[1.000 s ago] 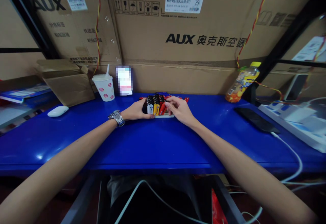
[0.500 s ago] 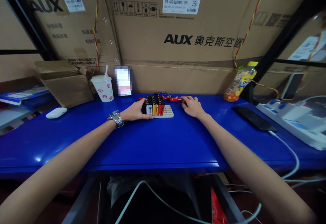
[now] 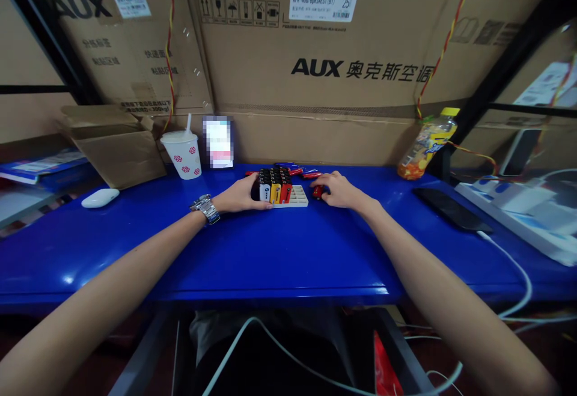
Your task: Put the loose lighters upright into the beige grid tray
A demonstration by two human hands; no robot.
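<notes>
A pale slotted tray [image 3: 299, 196] stands on the blue table, its left part packed with upright lighters [image 3: 276, 187] in white, yellow and red with black tops. Empty slots show at its right end. My left hand [image 3: 241, 194] grips the tray's left end, thumb along the front; its other fingers are partly hidden behind the lighters. Just right of the tray, my right hand [image 3: 340, 190] is closed on a red lighter [image 3: 318, 191] between thumb and fingers. Several loose red and blue lighters [image 3: 295, 171] lie behind the tray.
A paper cup with straw [image 3: 181, 154] and a lit phone [image 3: 218, 142] stand at the back left. A drink bottle [image 3: 428, 143] leans at the back right. Nearer on the right are a dark phone [image 3: 451, 210] on a cable and a power strip [image 3: 518, 222].
My right hand has drawn a red lighter from the loose ones toward me and turned it, bringing it beside the tray. My left hand stays on the tray.
</notes>
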